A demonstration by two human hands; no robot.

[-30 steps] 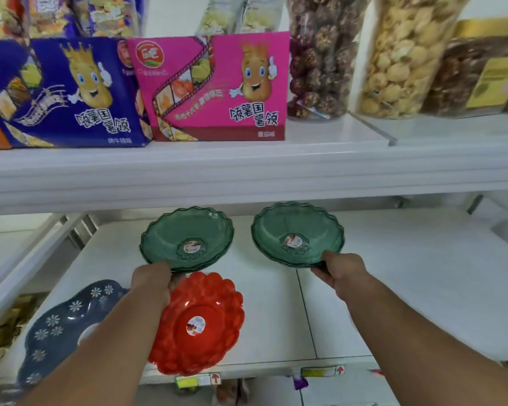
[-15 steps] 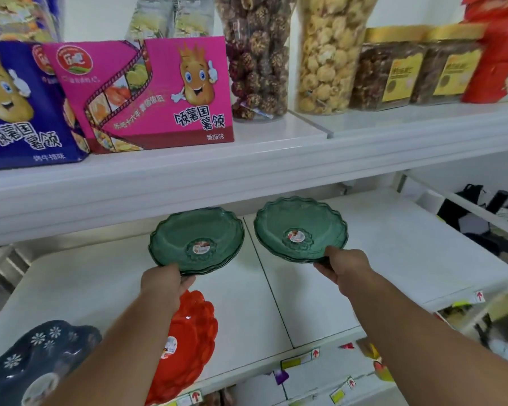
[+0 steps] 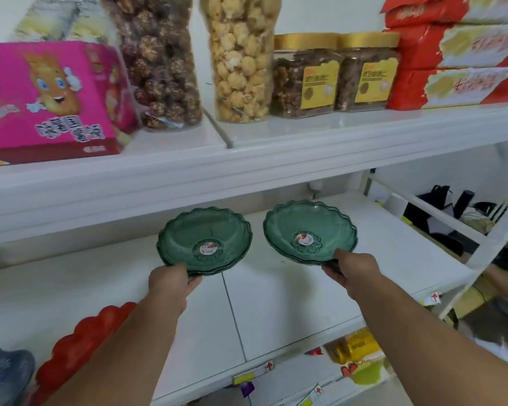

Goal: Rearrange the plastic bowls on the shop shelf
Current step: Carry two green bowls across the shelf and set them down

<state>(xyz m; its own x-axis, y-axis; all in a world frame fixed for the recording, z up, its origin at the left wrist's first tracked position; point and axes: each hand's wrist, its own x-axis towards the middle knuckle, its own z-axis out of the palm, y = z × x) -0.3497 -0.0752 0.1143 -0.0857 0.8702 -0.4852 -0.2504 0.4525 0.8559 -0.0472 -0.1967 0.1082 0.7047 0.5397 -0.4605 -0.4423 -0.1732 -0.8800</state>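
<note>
Overhead, snack-laden white shelf (image 3: 247, 168)

It was a shop: white shelf (image 3: 276, 168) carried packaged snack jars (image 3: 241, 60) above, price tags (image 3: 255, 375) clipped along the edge below.

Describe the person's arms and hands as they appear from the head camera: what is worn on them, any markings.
Both forearms are bare, with no sleeve in view up to the frame's bottom edge. The left hand and the right hand wear no gloves. No watch, bracelet or ring shows on the visible parts, and no marking can be made out. The fingers are mostly hidden from this view.
</note>
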